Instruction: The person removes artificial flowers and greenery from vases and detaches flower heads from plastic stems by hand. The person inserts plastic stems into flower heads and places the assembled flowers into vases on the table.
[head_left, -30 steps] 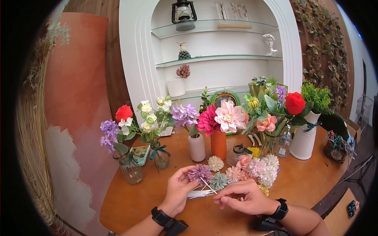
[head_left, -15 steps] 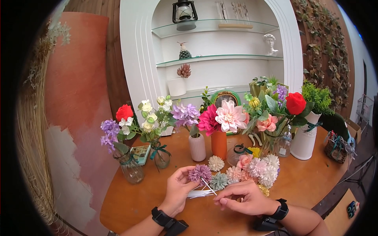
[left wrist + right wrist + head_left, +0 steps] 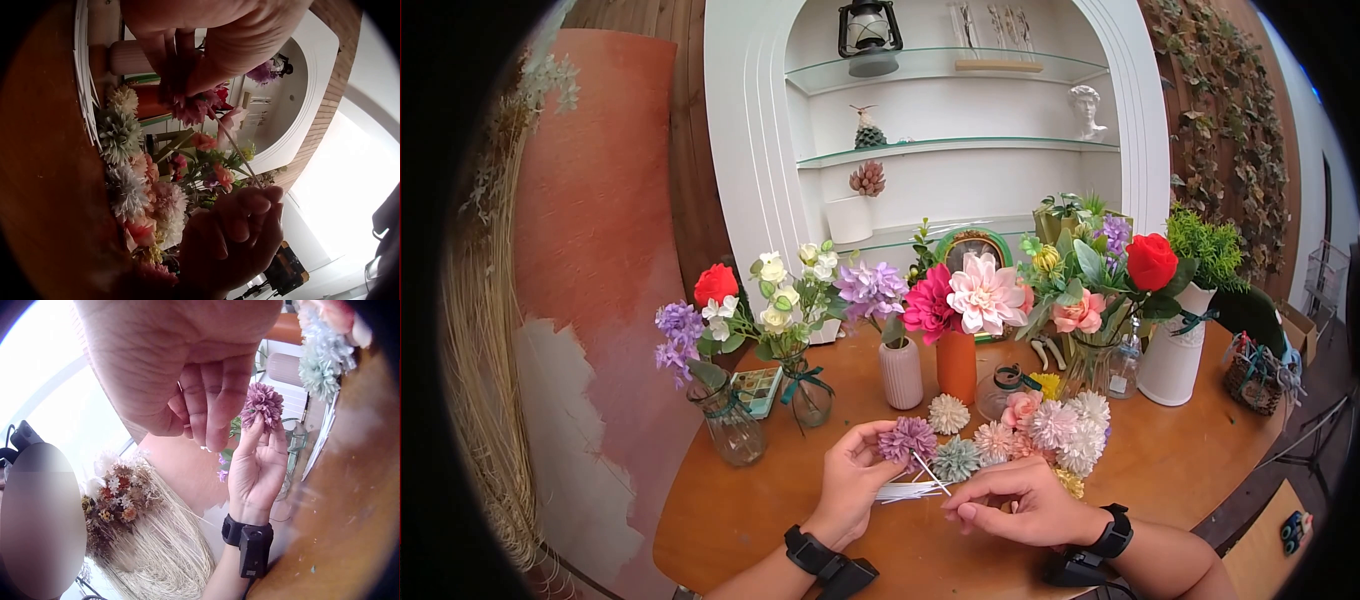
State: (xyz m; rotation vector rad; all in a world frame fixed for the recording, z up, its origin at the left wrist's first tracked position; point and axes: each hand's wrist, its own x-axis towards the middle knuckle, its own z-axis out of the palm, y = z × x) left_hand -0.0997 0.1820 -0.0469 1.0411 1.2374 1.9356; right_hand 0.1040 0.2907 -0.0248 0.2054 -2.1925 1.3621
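Observation:
A mauve pompom-like artificial flower (image 3: 908,440) is held between the thumb and fingers of my left hand (image 3: 850,490). My right hand (image 3: 1028,503) pinches the end of a thin white stick (image 3: 932,474). In the left wrist view the stick (image 3: 236,147) runs from the underside of the flower (image 3: 190,111) to the right fingertips. Several more white sticks (image 3: 900,494) lie on the table below the flower. Just right of the flower are a grey-green flower head (image 3: 956,461) and a cream one (image 3: 948,414).
Pink, white and yellow flower heads (image 3: 1055,425) are heaped right of centre on the wooden table (image 3: 800,540). Behind stand glass vases (image 3: 735,435), a pink ribbed vase (image 3: 901,375), an orange vase (image 3: 956,368) and a white pitcher (image 3: 1168,355), all with flowers or greenery.

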